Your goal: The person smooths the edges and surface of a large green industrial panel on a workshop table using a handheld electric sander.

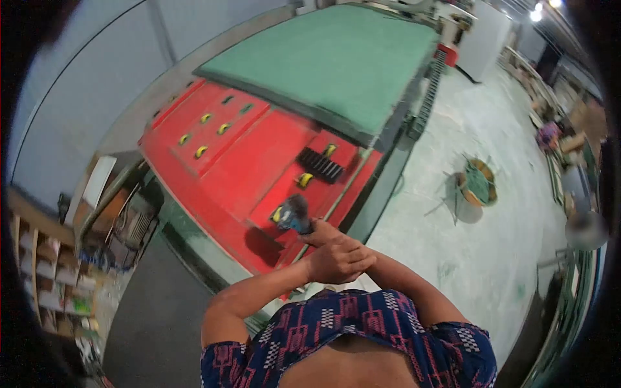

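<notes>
My right hand [319, 233] reaches over the red machine panel, its fingers closed round a small dark grey and blue brush-like tool [295, 215]; motion blur hides its exact kind. My left hand [337, 260] crosses over and is closed on my right wrist. Under the tool lies the red panel [233, 181], with a yellow wheel partly hidden beside the tool. A black ridged block [319, 165] rests a little farther off, between two yellow wheels [305, 180].
A green-topped bed [330, 58] rises behind the panel, with a black cable chain [429, 94] along its right side. On the pale floor [440, 239] stands a round container [477, 182] of green material. Shelves [55, 278] and a motor [138, 226] are at left.
</notes>
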`<control>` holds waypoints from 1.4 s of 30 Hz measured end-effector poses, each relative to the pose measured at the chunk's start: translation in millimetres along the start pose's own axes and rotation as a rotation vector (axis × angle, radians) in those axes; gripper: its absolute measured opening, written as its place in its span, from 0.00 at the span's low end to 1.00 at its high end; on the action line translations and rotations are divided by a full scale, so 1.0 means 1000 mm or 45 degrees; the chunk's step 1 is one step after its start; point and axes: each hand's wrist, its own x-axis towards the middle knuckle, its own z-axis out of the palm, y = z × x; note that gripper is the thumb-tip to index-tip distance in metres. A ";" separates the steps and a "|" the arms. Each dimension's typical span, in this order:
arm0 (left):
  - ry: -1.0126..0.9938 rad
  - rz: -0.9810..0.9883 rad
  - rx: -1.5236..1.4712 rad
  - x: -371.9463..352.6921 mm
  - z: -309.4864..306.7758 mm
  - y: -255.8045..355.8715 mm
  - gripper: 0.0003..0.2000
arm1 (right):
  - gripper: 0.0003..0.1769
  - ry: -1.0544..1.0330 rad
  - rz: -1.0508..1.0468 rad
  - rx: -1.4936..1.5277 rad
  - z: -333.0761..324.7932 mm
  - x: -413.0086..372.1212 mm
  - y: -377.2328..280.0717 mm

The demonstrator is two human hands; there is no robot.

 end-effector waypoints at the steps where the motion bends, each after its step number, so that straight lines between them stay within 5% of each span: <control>1: -0.003 -0.028 -0.009 -0.004 -0.001 -0.004 0.16 | 0.22 0.004 -0.018 0.049 -0.001 -0.001 0.001; 5: -0.031 -0.176 -0.022 -0.034 -0.021 -0.014 0.09 | 0.22 -0.055 0.118 0.100 -0.001 0.015 0.034; 8: -0.023 -0.480 -0.021 -0.069 -0.017 -0.006 0.08 | 0.24 0.150 0.085 -0.178 0.001 0.004 0.015; 12: 0.496 -1.247 -0.323 -0.096 -0.012 0.017 0.07 | 0.25 -0.037 0.205 0.157 0.002 0.003 0.018; 16: 0.762 -1.825 -0.706 -0.138 0.036 0.010 0.14 | 0.30 0.088 0.087 -0.022 0.002 -0.004 0.012; 17: 1.006 -2.001 -1.020 -0.128 0.037 0.022 0.18 | 0.29 0.124 0.084 -0.119 0.005 0.001 0.029; 20: 0.956 -1.972 -1.693 -0.119 0.027 0.011 0.22 | 0.30 0.016 0.195 -0.074 0.000 -0.015 -0.025; 21: 0.853 -2.028 -1.709 -0.125 0.036 0.002 0.24 | 0.26 0.031 0.152 0.160 0.002 -0.023 -0.043; 25: 0.736 -1.913 -2.049 -0.118 0.021 -0.008 0.22 | 0.19 0.167 0.122 -0.010 0.021 -0.019 -0.023; 28: 0.687 -1.924 -1.976 -0.111 -0.011 -0.008 0.25 | 0.23 0.212 0.302 0.078 0.039 -0.018 -0.047; 29: 0.589 -1.885 -2.107 -0.127 -0.003 -0.017 0.27 | 0.23 0.244 0.144 0.098 0.047 -0.010 -0.031; 33: 0.982 -1.793 -2.290 -0.143 -0.025 -0.041 0.23 | 0.22 0.311 0.250 -0.035 0.073 0.026 -0.050; 42: 1.169 -1.951 -2.371 -0.202 -0.056 -0.101 0.15 | 0.24 0.516 0.119 -0.119 0.126 0.106 -0.053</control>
